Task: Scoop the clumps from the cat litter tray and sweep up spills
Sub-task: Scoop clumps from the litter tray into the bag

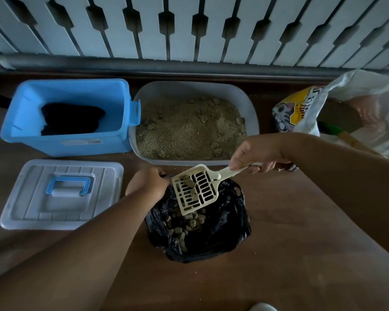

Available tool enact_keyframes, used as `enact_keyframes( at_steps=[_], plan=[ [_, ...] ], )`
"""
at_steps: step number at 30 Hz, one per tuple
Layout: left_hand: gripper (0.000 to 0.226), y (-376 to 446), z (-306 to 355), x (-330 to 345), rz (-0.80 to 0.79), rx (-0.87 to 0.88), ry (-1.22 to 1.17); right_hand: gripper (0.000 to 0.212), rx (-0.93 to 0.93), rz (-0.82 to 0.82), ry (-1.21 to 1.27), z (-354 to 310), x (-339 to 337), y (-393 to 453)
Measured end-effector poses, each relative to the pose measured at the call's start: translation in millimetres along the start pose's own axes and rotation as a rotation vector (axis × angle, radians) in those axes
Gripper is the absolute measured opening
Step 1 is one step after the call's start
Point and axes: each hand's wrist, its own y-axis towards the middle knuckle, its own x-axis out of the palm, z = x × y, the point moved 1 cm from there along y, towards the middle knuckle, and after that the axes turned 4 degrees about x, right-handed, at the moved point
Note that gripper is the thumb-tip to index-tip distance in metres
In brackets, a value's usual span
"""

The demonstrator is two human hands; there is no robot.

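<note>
Head: one scoop (pixel 194 190), two hands.

Bare forearms (pixel 94 239), no sleeves.

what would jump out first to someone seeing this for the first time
The cream slotted scoop in the right hand, tilted over the open black bag at centre, with clumps already inside; the left hand holds the bag's rim. Behind sits the grey litter tray, with a bright blue bin left of it.
</note>
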Motion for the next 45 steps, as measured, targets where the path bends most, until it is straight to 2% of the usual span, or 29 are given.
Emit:
enact_keyframes(
  at_steps=[8, 12, 14, 20, 26, 30, 36, 41, 45],
  plan=[
    [0.022, -3, 2, -8, 0.035, 0.029, -0.020, 0.019, -0.015, 0.050, -0.164, -22, 0, -16],
    [0.025, -3, 2, -11, 0.042, 0.036, -0.076, 0.020, 0.052, 0.183, -0.476, -36, 10, -16],
    [0.027, -6, 5, -14, 0.034, 0.044, -0.096, 0.021, 0.089, 0.238, -0.527, -36, 15, -15],
    [0.026, -11, 17, -20, -0.012, 0.085, -0.088, 0.020, -0.008, 0.355, -0.423, -43, -6, -38],
    [0.028, -9, 25, -21, -0.035, 0.125, -0.036, 0.016, -0.027, 0.670, -0.082, -31, -22, -43],
    [0.029, -6, 26, -21, -0.110, 0.137, -0.065, 0.020, 0.078, 0.928, -0.447, -25, -9, -21],
    [0.034, -1, 25, -14, -0.135, 0.141, -0.048, 0.034, 0.103, 1.037, -0.697, -29, 19, 9],
    [0.034, 3, 23, -13, -0.123, 0.118, -0.045, 0.036, 0.155, 1.080, -0.810, -32, 16, 22],
    [0.033, 7, 18, -15, -0.099, 0.118, -0.056, 0.036, 0.200, 1.134, -0.758, -32, 0, 14]
  ],
)
